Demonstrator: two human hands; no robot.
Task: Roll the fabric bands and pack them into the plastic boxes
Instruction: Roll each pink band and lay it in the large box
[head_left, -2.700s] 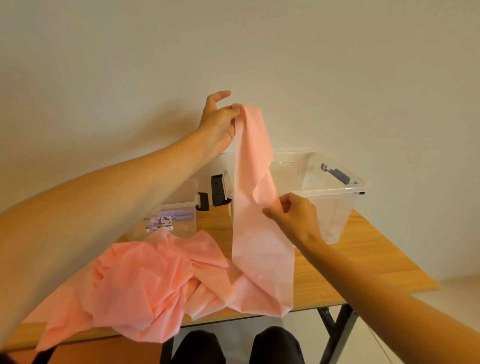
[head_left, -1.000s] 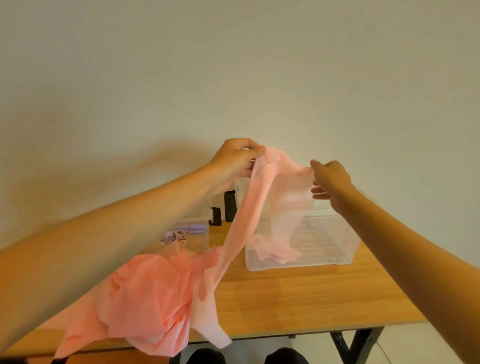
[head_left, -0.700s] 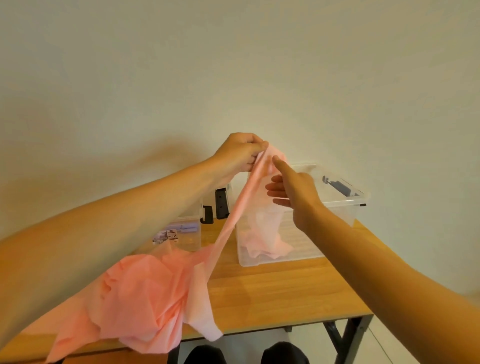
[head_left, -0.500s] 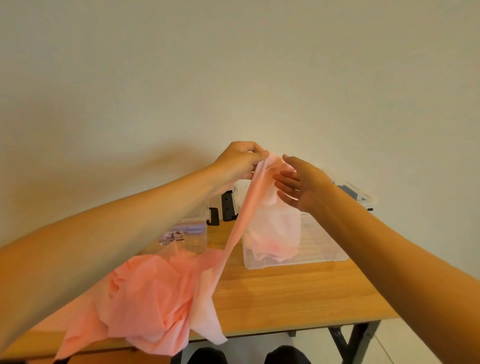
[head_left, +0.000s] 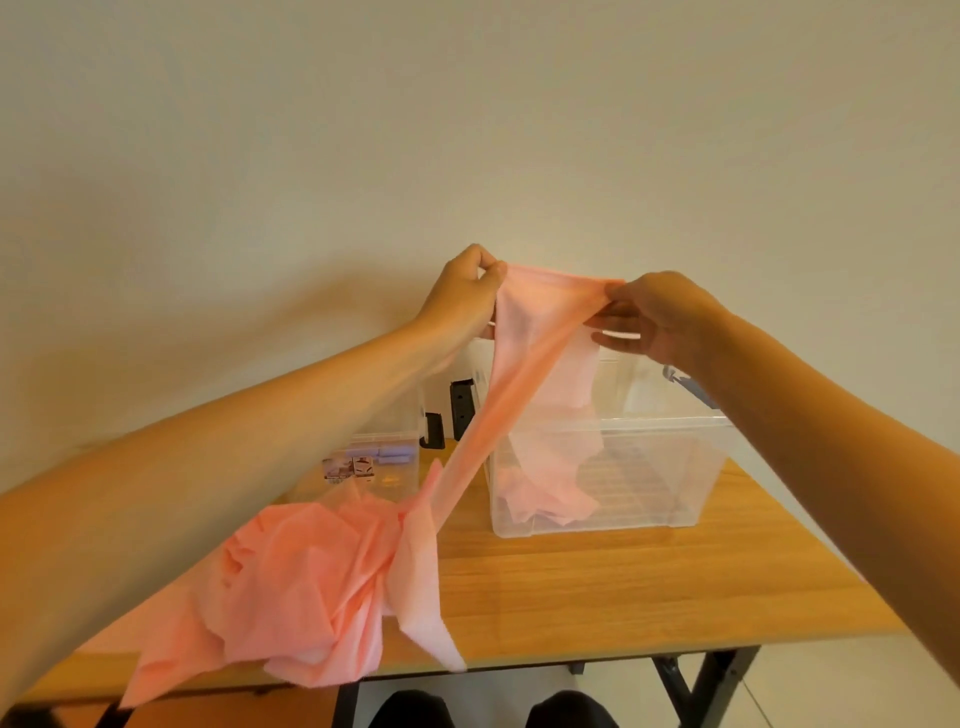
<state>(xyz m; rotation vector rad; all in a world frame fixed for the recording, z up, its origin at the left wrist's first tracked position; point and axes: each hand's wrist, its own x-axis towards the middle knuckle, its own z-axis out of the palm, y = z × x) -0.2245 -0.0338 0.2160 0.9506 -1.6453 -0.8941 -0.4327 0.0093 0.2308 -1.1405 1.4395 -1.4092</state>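
Pink band (head_left: 524, 353) looks thin, limp, light; likely bunches. Fingers of left hand (head_left: 465, 293) and right hand (head_left: 662, 322) pinch its top edge; hold corners.

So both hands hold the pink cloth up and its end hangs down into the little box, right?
No. The left hand and right hand do hold the pink cloth up, but its end hangs down into the big clear box, not the little box. The head view shows it.
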